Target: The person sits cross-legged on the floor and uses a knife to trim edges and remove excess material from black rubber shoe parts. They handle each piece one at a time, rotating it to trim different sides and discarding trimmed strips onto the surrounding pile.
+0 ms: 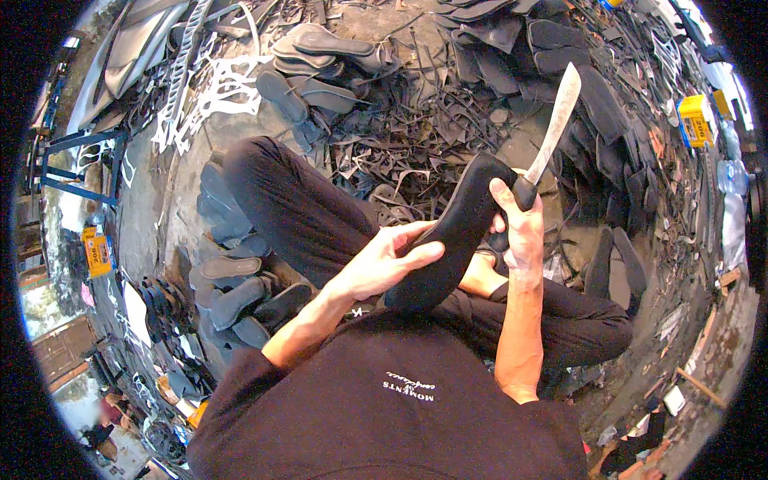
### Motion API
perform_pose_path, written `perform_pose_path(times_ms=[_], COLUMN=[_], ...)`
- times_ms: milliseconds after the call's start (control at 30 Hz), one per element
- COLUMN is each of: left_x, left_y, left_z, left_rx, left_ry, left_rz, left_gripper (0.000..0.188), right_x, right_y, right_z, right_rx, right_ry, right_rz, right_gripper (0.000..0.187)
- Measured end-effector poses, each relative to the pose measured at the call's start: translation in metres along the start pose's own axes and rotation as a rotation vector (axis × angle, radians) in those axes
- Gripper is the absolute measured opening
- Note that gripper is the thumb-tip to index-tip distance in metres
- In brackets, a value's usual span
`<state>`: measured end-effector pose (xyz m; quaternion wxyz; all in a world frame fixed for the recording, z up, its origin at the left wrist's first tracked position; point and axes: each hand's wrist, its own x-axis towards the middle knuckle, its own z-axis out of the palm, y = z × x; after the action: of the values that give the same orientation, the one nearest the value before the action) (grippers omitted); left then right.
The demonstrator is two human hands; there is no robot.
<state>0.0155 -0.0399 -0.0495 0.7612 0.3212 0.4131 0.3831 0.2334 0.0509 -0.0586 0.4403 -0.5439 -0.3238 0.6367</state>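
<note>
Currently, in the head view, your left hand (384, 260) clasps the black shoe sole (452, 232) from the side, above your lap. Your right hand (520, 232) is clenched around the knife (552, 132), blade pointing up beside the sole's upper end. Cut soles (240, 292) lie stacked on the floor.

The person sits cross-legged on the floor (160, 200), seen from above, in a dark shirt (384, 400) and dark trousers (296, 208). The left hand (384, 260) grips a black sole (456, 232) by its near half, thumb along the top. The right hand (520, 232) is closed round the handle of a knife (552, 128), whose pale blade points up and away, just beside the sole's far end. Black offcuts (416, 136) litter the floor ahead. Cut soles (240, 296) lie stacked by the left knee, more (320, 56) at the far edge.
</note>
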Motion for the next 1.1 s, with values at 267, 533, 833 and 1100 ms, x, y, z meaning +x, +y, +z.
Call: perform_pose_path(times_ms=[267, 533, 833, 1100], left_x=[0.002, 0.008, -0.035, 0.008], left_y=[-0.023, -0.035, -0.058, -0.01], left_z=[-0.002, -0.01, -0.016, -0.003], left_rx=[-0.002, 0.204, 0.277, -0.583], left_ry=[0.179, 0.181, 0.166, 0.018], left_rz=[-0.057, -0.019, -0.018, -0.18], left_gripper=[0.032, 0.038, 0.035, 0.074], right_x=[-0.008, -0.014, -0.01, -0.013], right_y=[0.013, 0.017, 0.031, 0.019], right_z=[-0.004, 0.0, -0.014, -0.001], right_rx=[0.066, 0.035, 0.084, 0.25], right_ry=[-0.002, -0.016, -0.018, -0.133], right_rz=[-0.008, 0.005, 0.045, 0.058], right_gripper=[0.032, 0.036, 0.038, 0.042])
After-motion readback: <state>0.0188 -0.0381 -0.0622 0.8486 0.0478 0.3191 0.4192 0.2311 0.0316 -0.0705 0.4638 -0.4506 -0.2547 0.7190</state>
